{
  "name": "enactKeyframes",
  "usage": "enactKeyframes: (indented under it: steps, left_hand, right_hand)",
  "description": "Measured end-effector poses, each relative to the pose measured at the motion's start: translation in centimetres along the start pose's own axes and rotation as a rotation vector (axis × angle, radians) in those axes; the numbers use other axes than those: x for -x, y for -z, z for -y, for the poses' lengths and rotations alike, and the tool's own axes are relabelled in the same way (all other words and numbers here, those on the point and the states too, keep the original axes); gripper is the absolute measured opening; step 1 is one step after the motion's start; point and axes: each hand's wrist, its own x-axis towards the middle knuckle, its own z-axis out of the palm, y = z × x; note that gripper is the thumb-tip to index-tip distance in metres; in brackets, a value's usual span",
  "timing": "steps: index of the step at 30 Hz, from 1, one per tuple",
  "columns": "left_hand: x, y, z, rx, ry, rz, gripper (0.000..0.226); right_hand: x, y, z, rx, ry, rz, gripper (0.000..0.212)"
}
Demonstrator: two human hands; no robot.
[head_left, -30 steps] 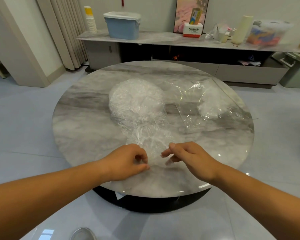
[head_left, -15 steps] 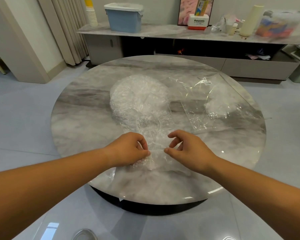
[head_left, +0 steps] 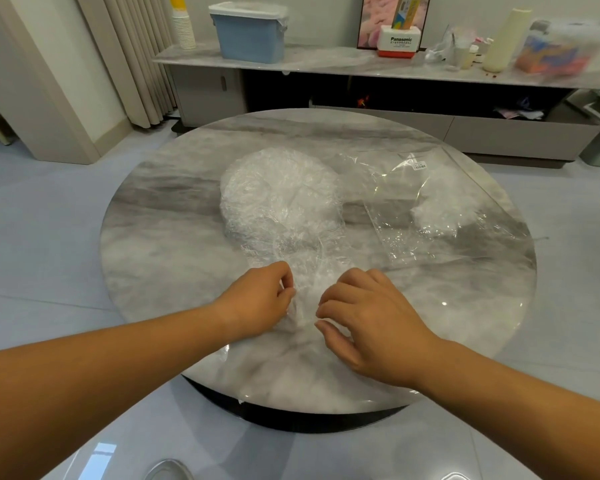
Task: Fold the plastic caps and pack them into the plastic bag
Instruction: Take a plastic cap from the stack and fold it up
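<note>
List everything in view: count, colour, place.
table: one, grey-white marble, round, centre of view.
cap pile: one heap, clear-white, middle of the table.
loose cap: one, clear, near edge, between the hands.
plastic bag: one, clear, table's right side.
packed caps: one clump, white, inside the plastic bag; number unclear.
sideboard: one, grey, along the far wall.
storage box: one, blue with white lid, on the sideboard.
cup stack: one, white and yellow, sideboard's left end.
Panasonic box: one, white and red, on the sideboard.
left hand: one, pinches the loose cap.
right hand: one, fingers curled on the loose cap.
</note>
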Motion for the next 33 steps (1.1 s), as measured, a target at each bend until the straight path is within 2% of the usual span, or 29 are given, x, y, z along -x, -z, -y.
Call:
enactKeyframes:
  steps: [5,9,13,16,19,23,26,27,31,33]
  left_hand:
    - [0.0,0.2,0.0,-0.041,-0.016,0.018,0.009]
    - [0.3,0.4,0.0,-0.024,-0.039,-0.025,0.02]
    - [0.6,0.4,-0.3,0.018,-0.142,-0.196,0.029]
    - [0.5,0.3,-0.3,0.002,-0.074,-0.164,0.048]
    - [0.4,0.0,-0.3,-0.094,0.03,-0.135,0.069]
    - [0.2,-0.2,-0.3,-0.141,0.104,-0.147,0.09]
    - [0.0,-0.3,0.0,-0.14,0.116,-0.127,0.095]
    - [0.0,-0.4,0.0,-0.135,0.112,-0.121,0.094]
    - [0.1,-0.5,0.4,-0.119,0.061,-0.115,0.09]
    - [0.2,-0.4,0.6,-0.112,0.033,-0.121,0.089]
  right_hand:
    - [1.2,-1.0,-1.3,-0.034,-0.159,0.241,0.049]
    - [2.0,-1.2,-1.8,-0.095,-0.171,0.279,0.053]
    - [1.9,-0.9,-1.9,-0.105,-0.166,0.324,0.061]
    - [1.3,-0.3,-1.9,-0.143,-0.193,0.37,0.069]
    - [0.1,0.4,-2.1,-0.273,-0.299,0.317,0.069]
    - [-2.6,0.4,-2.4,-0.511,-0.5,0.108,0.038]
    - [-5.0,0.0,-2.5,-0.659,-0.624,0.083,0.059]
    - [-5.5,-0.1,-2.5,-0.697,-0.647,0.091,0.06]
    - [-6.3,0.8,-2.5,-0.937,-0.741,0.138,0.049]
    - [-6.3,0.9,-2.6,-1.016,-0.765,0.086,0.046]
